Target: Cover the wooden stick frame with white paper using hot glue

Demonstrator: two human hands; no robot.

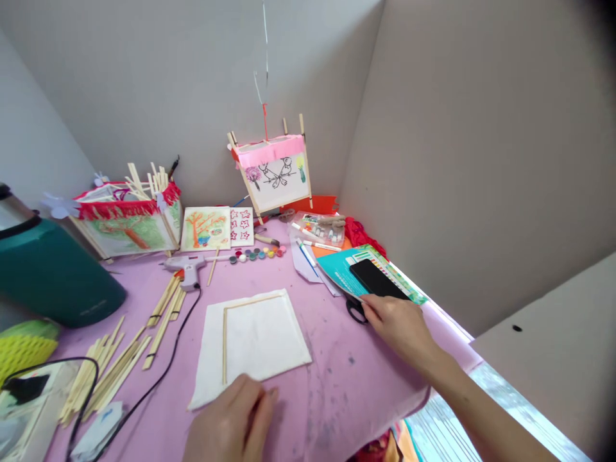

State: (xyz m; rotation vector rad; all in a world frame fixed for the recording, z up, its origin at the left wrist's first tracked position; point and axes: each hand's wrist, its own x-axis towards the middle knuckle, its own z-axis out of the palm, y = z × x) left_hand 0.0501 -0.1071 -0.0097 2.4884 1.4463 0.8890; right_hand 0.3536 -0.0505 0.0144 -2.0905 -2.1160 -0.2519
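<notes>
Nearest the camera, the left hand (228, 423) hung at the bottom of the view, loosely curled and holding nothing, its fingers (264, 401) at the lower edge of a white sheet (264, 340); whether they touched it could not be told. The sheet, paper or thin cloth, lay flat on the pink-covered bench (346, 391), with two thin wooden strips (224, 343) set in an L along its left and top sides. It looked light and limp, the strips stiff but easily snapped, so it would likely handle best supported by its margins on both sides, not lifted by one strip. The right hand (397, 327) stretched across the bench to a black phone (375, 279) lying on a teal booklet (337, 269), its fingers against the phone's lower edge; whether they gripped it could not be told. Black-handled scissors (355, 310) sat just beside them. Beyond the sheet stood a hot glue gun (185, 268) and a row of paint pots (257, 255), with loose wooden sticks (103, 378) off to its left.
</notes>
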